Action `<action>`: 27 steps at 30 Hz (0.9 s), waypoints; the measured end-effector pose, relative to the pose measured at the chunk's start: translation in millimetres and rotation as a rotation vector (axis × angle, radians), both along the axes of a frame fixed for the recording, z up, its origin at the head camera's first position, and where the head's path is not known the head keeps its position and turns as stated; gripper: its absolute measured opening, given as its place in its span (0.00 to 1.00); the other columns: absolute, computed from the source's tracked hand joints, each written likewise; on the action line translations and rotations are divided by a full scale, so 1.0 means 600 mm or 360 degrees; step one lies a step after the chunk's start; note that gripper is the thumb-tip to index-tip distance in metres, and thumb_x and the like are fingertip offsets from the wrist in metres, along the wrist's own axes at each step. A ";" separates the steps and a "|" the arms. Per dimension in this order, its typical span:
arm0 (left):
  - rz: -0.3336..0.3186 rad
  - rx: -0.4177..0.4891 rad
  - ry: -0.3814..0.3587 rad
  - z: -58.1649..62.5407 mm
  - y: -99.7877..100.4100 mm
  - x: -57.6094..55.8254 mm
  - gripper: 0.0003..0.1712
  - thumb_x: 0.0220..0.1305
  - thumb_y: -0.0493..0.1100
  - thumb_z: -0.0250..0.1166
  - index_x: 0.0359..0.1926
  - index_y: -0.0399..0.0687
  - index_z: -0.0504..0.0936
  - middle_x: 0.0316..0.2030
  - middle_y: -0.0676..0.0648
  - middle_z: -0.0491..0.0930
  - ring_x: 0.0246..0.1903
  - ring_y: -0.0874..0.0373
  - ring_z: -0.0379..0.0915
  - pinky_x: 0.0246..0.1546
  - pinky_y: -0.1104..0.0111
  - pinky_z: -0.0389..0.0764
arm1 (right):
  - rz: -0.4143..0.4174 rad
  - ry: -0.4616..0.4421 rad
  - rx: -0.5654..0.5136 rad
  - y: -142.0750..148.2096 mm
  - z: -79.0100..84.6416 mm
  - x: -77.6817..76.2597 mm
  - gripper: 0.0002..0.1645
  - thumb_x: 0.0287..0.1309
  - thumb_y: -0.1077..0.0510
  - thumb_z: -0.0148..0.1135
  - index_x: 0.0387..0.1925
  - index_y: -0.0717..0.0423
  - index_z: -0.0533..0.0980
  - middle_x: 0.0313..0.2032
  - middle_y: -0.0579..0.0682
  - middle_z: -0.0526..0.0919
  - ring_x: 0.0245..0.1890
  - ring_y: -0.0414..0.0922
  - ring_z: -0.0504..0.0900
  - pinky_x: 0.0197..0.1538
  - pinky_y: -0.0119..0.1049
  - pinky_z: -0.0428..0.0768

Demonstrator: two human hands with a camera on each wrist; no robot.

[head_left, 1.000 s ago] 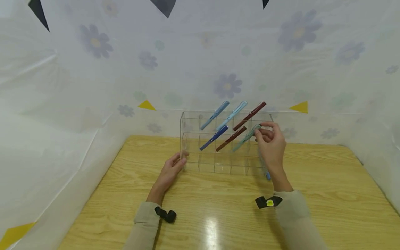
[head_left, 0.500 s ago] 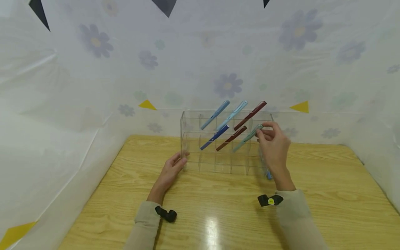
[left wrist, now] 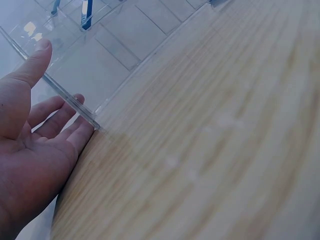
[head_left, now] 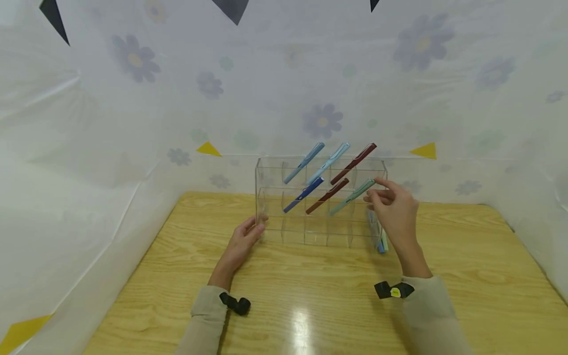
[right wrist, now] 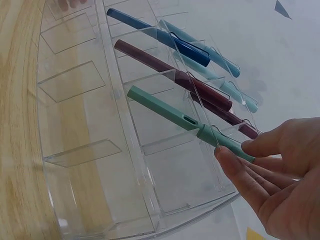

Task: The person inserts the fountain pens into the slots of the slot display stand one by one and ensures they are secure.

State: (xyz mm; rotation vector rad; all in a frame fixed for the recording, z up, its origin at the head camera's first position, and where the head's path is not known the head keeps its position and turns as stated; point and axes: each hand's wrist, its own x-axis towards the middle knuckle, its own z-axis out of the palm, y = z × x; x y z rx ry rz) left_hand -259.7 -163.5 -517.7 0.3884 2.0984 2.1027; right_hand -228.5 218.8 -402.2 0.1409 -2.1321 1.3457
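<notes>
A clear acrylic pen rack with divided tiers stands on the table. My left hand holds its left side panel, thumb on one face and fingers on the other. A green pen lies slanted in the middle tier. My right hand is at its upper end, index fingertip touching it and thumb just below, apart from it in the head view. Beside it in that tier lean a dark red pen and a dark blue pen. The tier behind holds a blue pen, a light blue pen and another dark red pen.
More pens, a blue pen and a pale green pen, lie by the rack's right end, partly hidden by the right hand and rack. A flower-patterned curtain hangs behind the wooden table.
The right hand has loosened from the green pen and shifted right, leaving it leaning in the rack. The pale green pen by the rack's right end now shows. The left hand stays put.
</notes>
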 end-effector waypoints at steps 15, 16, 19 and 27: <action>-0.0016 0.0033 -0.0018 0.001 -0.001 0.000 0.30 0.78 0.48 0.59 0.75 0.44 0.67 0.73 0.43 0.67 0.74 0.50 0.58 0.70 0.47 0.62 | 0.0108 0.0010 -0.0346 0.021 -0.007 0.022 0.16 0.68 0.66 0.65 0.55 0.65 0.79 0.40 0.66 0.87 0.32 0.40 0.90 0.36 0.32 0.85; -0.0017 0.0034 -0.0019 0.002 0.000 0.000 0.30 0.78 0.48 0.59 0.75 0.44 0.68 0.73 0.43 0.67 0.74 0.50 0.59 0.70 0.47 0.63 | 0.0100 0.0010 -0.0359 0.024 -0.007 0.024 0.15 0.68 0.65 0.65 0.55 0.65 0.80 0.39 0.64 0.88 0.32 0.40 0.90 0.36 0.32 0.85; -0.0006 0.0020 -0.0025 0.003 0.000 0.000 0.30 0.77 0.50 0.60 0.74 0.47 0.69 0.72 0.45 0.68 0.74 0.51 0.59 0.69 0.48 0.63 | 0.0092 -0.0002 -0.0410 0.036 -0.008 0.028 0.14 0.68 0.64 0.65 0.53 0.65 0.80 0.37 0.57 0.89 0.32 0.41 0.90 0.36 0.33 0.85; 0.0010 -0.0008 -0.0018 0.001 -0.001 0.002 0.31 0.78 0.50 0.60 0.75 0.43 0.68 0.73 0.44 0.68 0.74 0.49 0.59 0.69 0.50 0.65 | 0.0025 -0.0041 -0.0521 0.070 -0.008 0.037 0.13 0.67 0.65 0.66 0.52 0.63 0.82 0.36 0.51 0.90 0.32 0.42 0.89 0.35 0.30 0.85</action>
